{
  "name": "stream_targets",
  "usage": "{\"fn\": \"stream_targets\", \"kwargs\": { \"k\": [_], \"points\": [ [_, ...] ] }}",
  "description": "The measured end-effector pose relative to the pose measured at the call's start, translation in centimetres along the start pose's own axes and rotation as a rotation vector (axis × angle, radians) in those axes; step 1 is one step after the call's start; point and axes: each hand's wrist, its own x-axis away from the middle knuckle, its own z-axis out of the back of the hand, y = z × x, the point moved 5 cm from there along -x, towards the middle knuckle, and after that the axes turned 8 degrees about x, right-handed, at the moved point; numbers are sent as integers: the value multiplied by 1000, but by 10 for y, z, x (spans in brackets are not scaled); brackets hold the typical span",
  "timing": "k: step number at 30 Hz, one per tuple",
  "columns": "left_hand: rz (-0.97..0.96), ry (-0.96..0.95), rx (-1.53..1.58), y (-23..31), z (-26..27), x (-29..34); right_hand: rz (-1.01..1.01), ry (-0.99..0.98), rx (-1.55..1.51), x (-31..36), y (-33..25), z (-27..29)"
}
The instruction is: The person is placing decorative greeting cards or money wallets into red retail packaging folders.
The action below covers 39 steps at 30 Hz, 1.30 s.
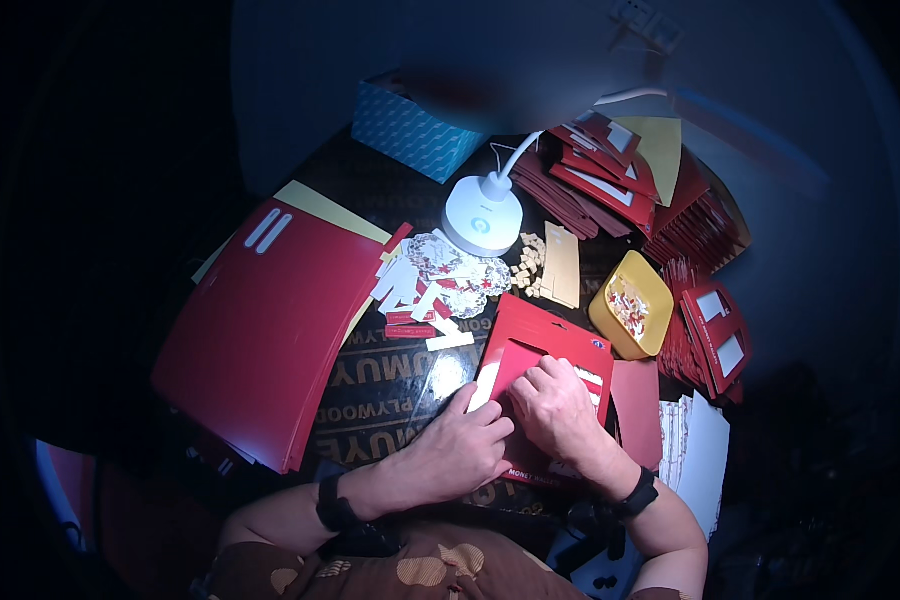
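A flat red card package [523, 315] with a hanging slot and a cut-out window lies in front of me, tilted a little. My left hand [460, 445] grips its left edge, thumb stretched along a white strip [485, 385] there, the other fingers curled. Over the window area, my right hand [560, 405] is closed with its fingertips pressed down on the package. Whatever those fingertips pinch, if anything, is hidden beneath them. Part of the package's lower side is covered by both hands. Dark red sheets [635, 400] lie just right of the package.
A stack of large red sheets [260, 320] fills the left side. Beyond the package are a white lamp [482, 222], paper labels [400, 285], small beige pieces [527, 262] and a blue box [415, 135]. At right sit a yellow tub [610, 322] and red card packs [715, 330].
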Motion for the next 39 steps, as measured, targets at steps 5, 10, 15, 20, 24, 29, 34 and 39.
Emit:
{"fn": "stream_targets", "kwargs": {
  "k": [5, 10, 15, 20, 24, 29, 34, 39],
  "points": [
    [-3, 7, 7, 0, 1, 0, 46, -27, 44, -1, -3, 0],
    [-5, 0, 11, 0, 1, -1, 52, -33, 50, -2, -1, -2],
    [7, 6, 3, -1, -2, 0, -2, -4, -126, -1, 12, -8],
    [5, 17, 9, -2, -2, 0, -98, 35, -292, 4, 27, -13],
    [6, 14, 13, -3, -2, -1, -66, 16, -273, 1, 24, -5],
    [14, 4, 16, -2, -2, -1, -4, 28, -151, -1, 11, 2],
    [13, 2, 19, -1, 0, -1, 35, -12, -44, -4, 5, 2],
    [6, -11, 11, -1, 0, -3, 54, -32, -12, -3, 4, -2]
  ]
}}
